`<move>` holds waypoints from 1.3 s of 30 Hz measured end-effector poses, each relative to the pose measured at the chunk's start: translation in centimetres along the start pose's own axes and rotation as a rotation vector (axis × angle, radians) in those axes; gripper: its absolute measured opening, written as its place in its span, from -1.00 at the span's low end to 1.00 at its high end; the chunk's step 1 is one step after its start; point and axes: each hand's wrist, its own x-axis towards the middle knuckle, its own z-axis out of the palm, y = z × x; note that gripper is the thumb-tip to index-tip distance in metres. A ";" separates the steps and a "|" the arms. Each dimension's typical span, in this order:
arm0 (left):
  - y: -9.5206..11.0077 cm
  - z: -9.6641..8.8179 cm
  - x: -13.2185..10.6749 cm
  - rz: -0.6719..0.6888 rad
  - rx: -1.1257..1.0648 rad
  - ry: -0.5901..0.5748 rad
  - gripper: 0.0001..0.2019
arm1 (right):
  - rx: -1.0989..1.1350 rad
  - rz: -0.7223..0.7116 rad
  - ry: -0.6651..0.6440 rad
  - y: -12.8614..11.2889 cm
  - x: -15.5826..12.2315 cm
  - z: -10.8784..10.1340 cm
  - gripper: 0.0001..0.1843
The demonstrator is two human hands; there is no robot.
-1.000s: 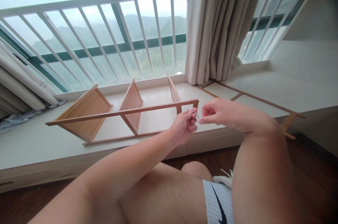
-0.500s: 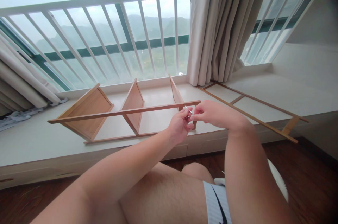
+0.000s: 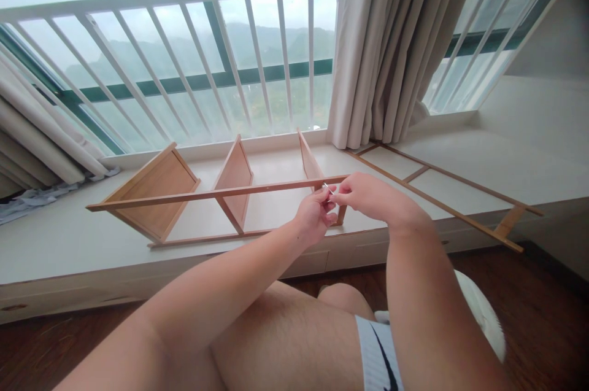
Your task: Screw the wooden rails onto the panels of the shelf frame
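A half-built wooden shelf rack (image 3: 216,194) lies on its side on the white window ledge (image 3: 69,243), with three slanted panels between two thin rails. My left hand (image 3: 315,216) is pinched on a thin metal pin (image 3: 327,188) just in front of the rack's right end. My right hand (image 3: 363,194) meets it there, its fingertips closed on the same pin. Both hands hover close to the end of the upper rail.
A second flat wooden frame (image 3: 442,201) lies on the ledge to the right, its end sticking past the edge. Beige curtains (image 3: 391,47) hang behind it. White window bars (image 3: 184,59) run along the back. My bare knees and a white round object sit below.
My right hand has moved left and closed onto the pin held by my left hand. Both hands have risen slightly toward the rack's right end.
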 end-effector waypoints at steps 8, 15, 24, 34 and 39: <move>0.0 0.0 0.0 0.001 -0.010 -0.017 -0.95 | 0.008 0.033 0.009 -0.6 -0.2 0.1 -0.65; 0.0 0.0 0.1 0.001 -0.008 -0.015 -0.94 | 0.086 0.023 0.005 -0.5 -0.1 0.2 -0.65; 0.1 0.0 0.1 -0.016 0.004 0.006 -0.91 | 0.186 -0.013 -0.071 0.7 1.4 1.3 -0.68; 0.1 0.0 0.0 0.012 0.053 -0.007 -0.87 | 0.285 -0.012 -0.110 0.9 2.0 2.1 -0.73; 0.1 -0.1 0.2 0.005 0.089 -0.036 -0.84 | 0.416 0.019 -0.123 0.6 1.8 2.1 -0.74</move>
